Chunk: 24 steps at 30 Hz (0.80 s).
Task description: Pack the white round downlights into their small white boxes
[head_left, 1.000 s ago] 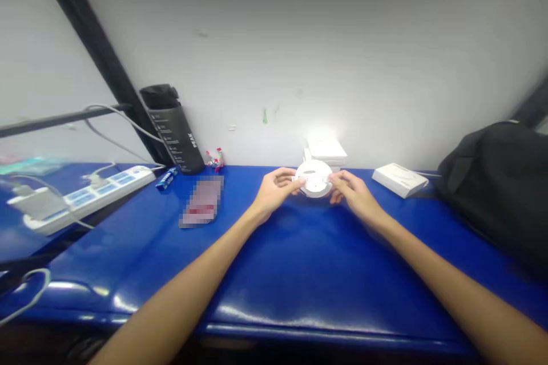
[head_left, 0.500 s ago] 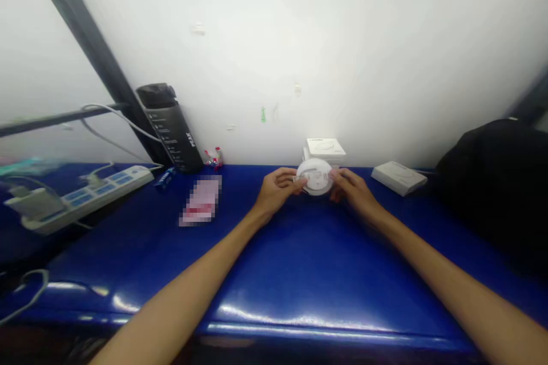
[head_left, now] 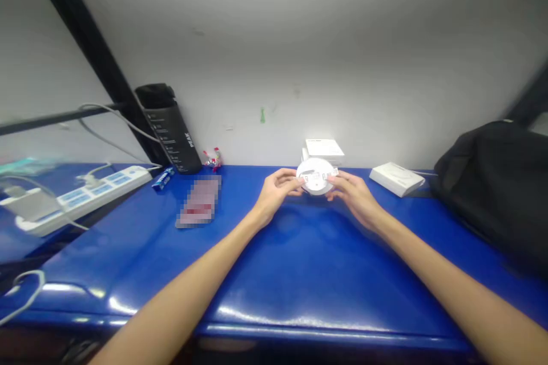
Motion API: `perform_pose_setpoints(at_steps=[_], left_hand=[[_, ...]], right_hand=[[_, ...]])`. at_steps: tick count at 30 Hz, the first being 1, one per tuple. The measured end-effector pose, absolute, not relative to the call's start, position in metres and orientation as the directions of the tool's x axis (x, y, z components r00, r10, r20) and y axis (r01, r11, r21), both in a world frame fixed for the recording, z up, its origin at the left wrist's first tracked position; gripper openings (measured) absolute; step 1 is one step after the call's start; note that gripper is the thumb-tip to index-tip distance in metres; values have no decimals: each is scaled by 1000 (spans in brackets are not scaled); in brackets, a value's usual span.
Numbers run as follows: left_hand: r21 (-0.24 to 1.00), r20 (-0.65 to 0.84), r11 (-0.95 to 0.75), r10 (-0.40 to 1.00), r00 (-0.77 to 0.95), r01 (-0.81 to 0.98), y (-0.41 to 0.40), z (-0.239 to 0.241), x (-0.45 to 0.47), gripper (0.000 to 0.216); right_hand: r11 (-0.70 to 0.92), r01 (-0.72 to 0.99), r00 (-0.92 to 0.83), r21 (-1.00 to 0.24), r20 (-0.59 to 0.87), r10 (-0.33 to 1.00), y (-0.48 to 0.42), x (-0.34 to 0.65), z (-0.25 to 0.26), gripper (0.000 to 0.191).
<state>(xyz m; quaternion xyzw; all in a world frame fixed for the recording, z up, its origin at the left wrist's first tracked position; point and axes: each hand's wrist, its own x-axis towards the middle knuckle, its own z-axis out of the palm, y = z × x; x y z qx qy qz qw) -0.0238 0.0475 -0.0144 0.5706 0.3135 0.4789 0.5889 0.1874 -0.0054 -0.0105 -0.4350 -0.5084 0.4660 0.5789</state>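
Note:
Near the wall, at the far side of the blue table (head_left: 282,262), a round white device (head_left: 317,185) is held between my two hands, its face with dark printed marks toward me. My left hand (head_left: 277,191) pinches its left rim, thumb on the face and fingers behind. On the right rim, my right hand (head_left: 355,194) grips with thumb and fingers. A narrow white strip (head_left: 329,174) crosses the face and reaches toward the right fingers; what it is, I cannot tell. Right behind the device sits a white box (head_left: 324,147), partly hidden by it.
Another white box (head_left: 396,178) lies to the right, near a black bag (head_left: 496,188). On the left are a dark bottle (head_left: 171,131), a blue battery-like cylinder (head_left: 163,178), a red wrapper (head_left: 212,158), a blurred-out pink item (head_left: 200,202) and a power strip (head_left: 85,197) with cables.
The wall looks darker and greyer now. A white strip shows more clearly across the device's face, sticking out at its upper right. Both hands stay at the rim.

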Motion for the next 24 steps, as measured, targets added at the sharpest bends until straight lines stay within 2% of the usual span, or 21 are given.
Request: perform_pose_setpoints(at_steps=[10,16,20,24], left_hand=[[976,201,-163,928,313,-144,47,-20,-19,61],[968,251,-245,930,268,-54,54,-25,-19,62],[974,218,-227,930,295,-2,56,-26,-20,62],[968,207,-240,927,313,68,56,-27,-21,58]], right_hand=[[308,100,138,-946,319,938,-5,194,-7,38],[246,151,172,-957,270,947,-6,194,-8,39],[197,143,205,-970,224,953,-6,194,-10,43],[209,156,209,-965,239,948,-8,195,-8,43]])
